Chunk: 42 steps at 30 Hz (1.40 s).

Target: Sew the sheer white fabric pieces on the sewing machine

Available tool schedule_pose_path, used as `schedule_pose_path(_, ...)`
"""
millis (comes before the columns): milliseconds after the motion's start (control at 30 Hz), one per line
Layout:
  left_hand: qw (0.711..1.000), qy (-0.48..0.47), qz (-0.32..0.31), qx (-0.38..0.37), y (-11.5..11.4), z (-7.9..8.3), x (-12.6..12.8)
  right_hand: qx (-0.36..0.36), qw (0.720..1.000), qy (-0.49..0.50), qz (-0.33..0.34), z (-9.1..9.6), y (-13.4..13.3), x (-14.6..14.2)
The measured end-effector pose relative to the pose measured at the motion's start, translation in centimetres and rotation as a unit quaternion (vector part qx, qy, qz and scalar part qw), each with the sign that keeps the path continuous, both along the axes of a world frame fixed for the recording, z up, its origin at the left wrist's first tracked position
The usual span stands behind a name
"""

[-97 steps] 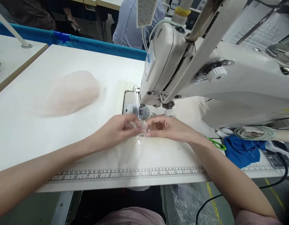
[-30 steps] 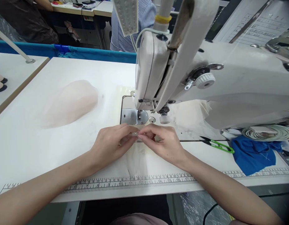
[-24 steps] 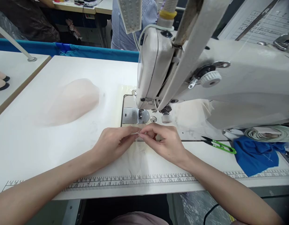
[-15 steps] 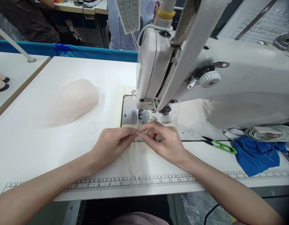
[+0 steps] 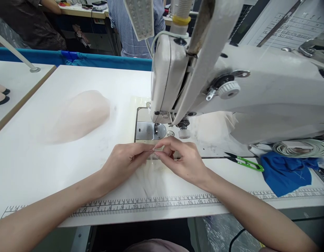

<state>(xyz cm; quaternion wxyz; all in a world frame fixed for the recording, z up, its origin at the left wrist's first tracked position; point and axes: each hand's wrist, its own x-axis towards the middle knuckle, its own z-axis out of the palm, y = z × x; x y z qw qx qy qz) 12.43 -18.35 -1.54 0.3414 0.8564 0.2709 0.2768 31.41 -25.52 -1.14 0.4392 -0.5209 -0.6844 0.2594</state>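
Observation:
Just in front of the sewing machine's metal needle plate (image 5: 144, 131), my left hand (image 5: 126, 158) and my right hand (image 5: 181, 156) meet fingertip to fingertip. Both are closed in a pinch on a thin pale piece of fabric (image 5: 154, 150). Only a narrow edge of it shows; the fingers cover the rest. Behind my hands, the machine head (image 5: 164, 80) stands over the plate, its needle area partly hidden. Sheer beige fabric pieces (image 5: 85, 112) lie flat on the white table to the left.
Green-handled thread snips (image 5: 247, 163) lie at the right, near a blue cloth (image 5: 286, 175) and a coil of pale cord (image 5: 300, 148). More pale fabric (image 5: 211, 126) lies under the machine arm. A printed ruler (image 5: 148, 204) runs along the front edge. Two people are across the table.
My hands keep their pinch with almost no movement. The view has shifted slightly, and the person in the striped shirt across the table has moved left.

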Motion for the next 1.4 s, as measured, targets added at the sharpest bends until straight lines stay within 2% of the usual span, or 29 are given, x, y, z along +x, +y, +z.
schedule_pose_path(767, 1.0, -0.022, -0.006, 0.007, -0.06, -0.04, 0.07, -0.02, 1.0, 0.006, 0.02, 0.1, 0.14, 0.08)
schedule_pose_path(933, 0.998, -0.031, -0.001, 0.056, 0.01, -0.02, 0.03, -0.032, 0.999, -0.002, 0.026, 0.09, 0.19, 0.12)
schedule_pose_path(1200, 0.967, -0.045, 0.037, 0.249, 0.25, 0.6, 0.19, -0.026, 0.999, -0.009, 0.035, -0.04, 0.01, 0.18)
schedule_pose_path(1400, 0.963, -0.044, 0.035, 0.265, 0.1, 0.48, 0.07, -0.023, 0.999, 0.001, 0.044, 0.02, 0.12, 0.09)
